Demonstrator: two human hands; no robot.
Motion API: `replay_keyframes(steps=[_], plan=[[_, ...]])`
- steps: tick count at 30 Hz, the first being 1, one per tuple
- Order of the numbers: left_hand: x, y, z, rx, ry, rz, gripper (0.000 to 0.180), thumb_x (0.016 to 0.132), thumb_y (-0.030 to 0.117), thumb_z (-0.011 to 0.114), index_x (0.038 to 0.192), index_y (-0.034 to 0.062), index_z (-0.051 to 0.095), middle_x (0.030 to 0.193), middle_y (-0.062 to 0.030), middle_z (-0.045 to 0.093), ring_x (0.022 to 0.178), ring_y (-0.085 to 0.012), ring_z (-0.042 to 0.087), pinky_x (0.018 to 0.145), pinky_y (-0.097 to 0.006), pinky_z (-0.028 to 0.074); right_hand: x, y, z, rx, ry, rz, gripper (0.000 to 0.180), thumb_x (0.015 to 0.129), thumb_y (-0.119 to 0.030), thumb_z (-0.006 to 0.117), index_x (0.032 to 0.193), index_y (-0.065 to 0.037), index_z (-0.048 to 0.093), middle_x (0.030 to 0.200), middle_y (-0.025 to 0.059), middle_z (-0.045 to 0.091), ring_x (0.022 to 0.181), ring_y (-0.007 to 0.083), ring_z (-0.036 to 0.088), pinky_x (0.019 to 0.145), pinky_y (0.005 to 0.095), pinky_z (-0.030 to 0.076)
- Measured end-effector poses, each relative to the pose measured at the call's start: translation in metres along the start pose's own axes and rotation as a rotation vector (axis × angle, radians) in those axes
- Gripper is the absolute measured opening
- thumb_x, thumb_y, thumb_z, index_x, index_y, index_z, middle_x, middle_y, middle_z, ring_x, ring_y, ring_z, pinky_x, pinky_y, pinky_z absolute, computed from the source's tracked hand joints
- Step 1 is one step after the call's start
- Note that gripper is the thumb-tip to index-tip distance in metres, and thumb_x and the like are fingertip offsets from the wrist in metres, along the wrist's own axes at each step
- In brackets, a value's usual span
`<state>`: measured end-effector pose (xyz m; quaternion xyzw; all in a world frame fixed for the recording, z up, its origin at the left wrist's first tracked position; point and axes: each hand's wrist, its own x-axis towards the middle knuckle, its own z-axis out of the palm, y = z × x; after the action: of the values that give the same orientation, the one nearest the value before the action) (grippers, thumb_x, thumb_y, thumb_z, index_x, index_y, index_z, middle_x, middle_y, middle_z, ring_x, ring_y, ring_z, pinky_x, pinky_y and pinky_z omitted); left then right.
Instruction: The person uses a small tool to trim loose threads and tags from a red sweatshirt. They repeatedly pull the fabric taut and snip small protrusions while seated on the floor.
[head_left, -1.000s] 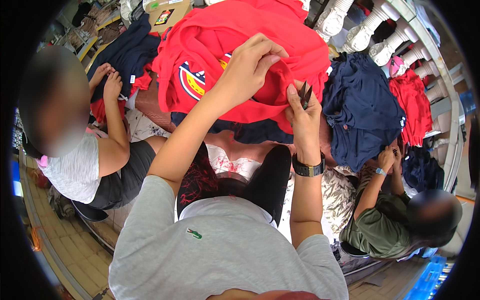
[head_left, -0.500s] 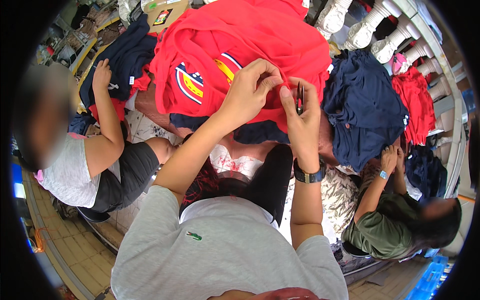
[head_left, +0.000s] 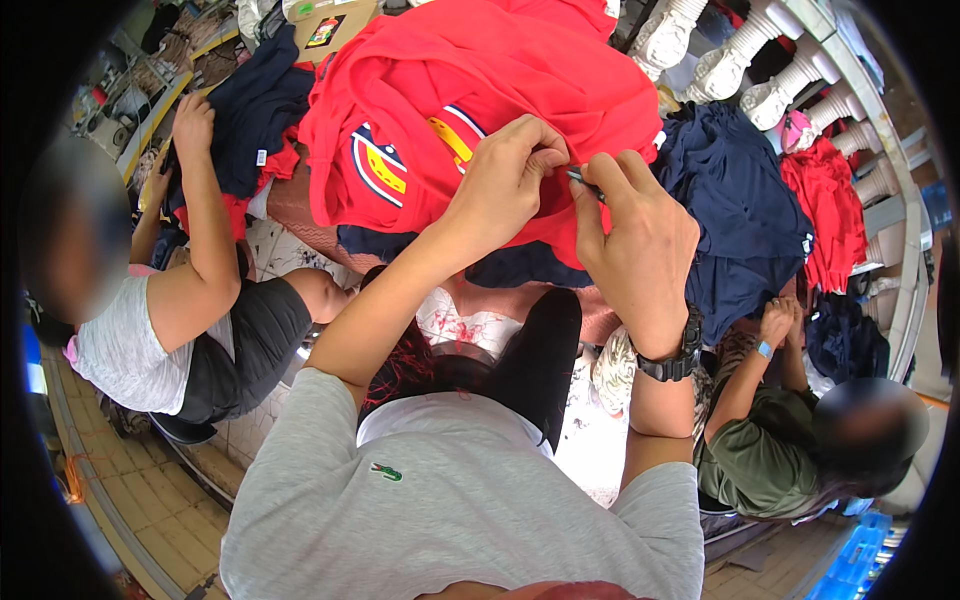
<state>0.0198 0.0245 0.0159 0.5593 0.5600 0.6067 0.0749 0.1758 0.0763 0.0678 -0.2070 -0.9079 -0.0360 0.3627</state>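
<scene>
A large red garment point(head_left: 560, 75) with a yellow, white and navy print is heaped in front of me. Over its near edge, my left hand point(head_left: 507, 178) is closed in a pinch, seemingly on a bit of the red cloth; its fingertips hide the exact spot. Small dark thread snips point(head_left: 588, 184) are gripped in my right hand point(head_left: 640, 235), their tip pointing at the left fingertips, very close to them. The back of this hand is turned up, and a black watch circles the wrist. Navy cloth point(head_left: 520, 265) shows under the red garment.
Navy garments point(head_left: 735, 205) and a red one point(head_left: 825, 210) lie to the right, before a white baluster railing point(head_left: 735, 70). Another navy garment point(head_left: 250, 110) lies left. One person point(head_left: 190, 330) sits at my left, another point(head_left: 770, 440) at my right, both handling cloth.
My right hand has rolled over, back now up, bringing the snips' tip toward the left fingertips. My left hand has barely moved. The person at left has raised an arm.
</scene>
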Motion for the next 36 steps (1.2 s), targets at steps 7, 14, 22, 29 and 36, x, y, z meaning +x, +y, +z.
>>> replay_keyframes(steps=[7, 14, 22, 29, 36], plan=[[0.001, -0.002, 0.004, 0.081, 0.011, 0.047, 0.002, 0.094, -0.003, 0.06, 0.093, -0.0029, 0.061, 0.087, -0.0121, 0.065, 0.08, -0.0249, 0.065, 0.072, -0.034, 0.051, 0.003, 0.006, 0.005, 0.06, -0.024, 0.021, 0.01, 0.083, -0.014, 0.072, 0.088, -0.008, 0.064, 0.076, 0.0099, 0.059, 0.063, 0.0334, 0.064, 0.052, 0.0422, 0.046], [0.001, -0.002, 0.006, 0.178, 0.027, 0.06, 0.002, 0.093, -0.001, 0.061, 0.092, -0.0029, 0.061, 0.087, -0.0132, 0.063, 0.081, -0.0286, 0.064, 0.072, -0.036, 0.05, 0.006, 0.009, 0.011, 0.103, -0.071, 0.054, 0.011, 0.083, -0.012, 0.072, 0.088, -0.007, 0.064, 0.083, 0.0072, 0.066, 0.071, 0.0344, 0.066, 0.056, 0.0425, 0.048], [-0.009, 0.02, -0.052, -0.043, 0.004, -0.192, 0.019, 0.108, 0.011, 0.049, 0.108, 0.0008, 0.065, 0.081, -0.003, 0.065, 0.077, -0.0103, 0.065, 0.077, -0.027, 0.051, -0.014, 0.041, 0.008, 0.473, 0.17, 0.267, 0.022, 0.09, -0.022, 0.077, 0.097, -0.005, 0.065, 0.084, 0.0098, 0.071, 0.07, 0.0199, 0.067, 0.063, 0.0335, 0.05], [0.01, 0.0, -0.068, 0.425, 0.182, 0.261, 0.029, 0.092, 0.003, 0.068, 0.12, 0.0037, 0.059, 0.113, -0.0096, 0.062, 0.105, -0.0216, 0.064, 0.091, -0.033, 0.05, -0.013, 0.004, 0.037, 0.599, 0.155, 0.301, 0.039, 0.077, -0.018, 0.088, 0.102, -0.001, 0.063, 0.084, 0.0096, 0.061, 0.077, 0.0222, 0.064, 0.068, 0.0327, 0.053], [-0.012, -0.025, -0.121, 0.597, 0.621, 0.183, 0.027, 0.09, 0.006, 0.072, 0.112, 0.0005, 0.059, 0.113, -0.0125, 0.059, 0.104, -0.0247, 0.06, 0.091, -0.035, 0.05, -0.008, 0.043, 0.041, 0.347, 0.514, 0.403, 0.013, 0.083, 0.0, 0.071, 0.092, -0.001, 0.063, 0.075, 0.01, 0.064, 0.057, 0.0169, 0.056, 0.057, 0.0315, 0.046]])
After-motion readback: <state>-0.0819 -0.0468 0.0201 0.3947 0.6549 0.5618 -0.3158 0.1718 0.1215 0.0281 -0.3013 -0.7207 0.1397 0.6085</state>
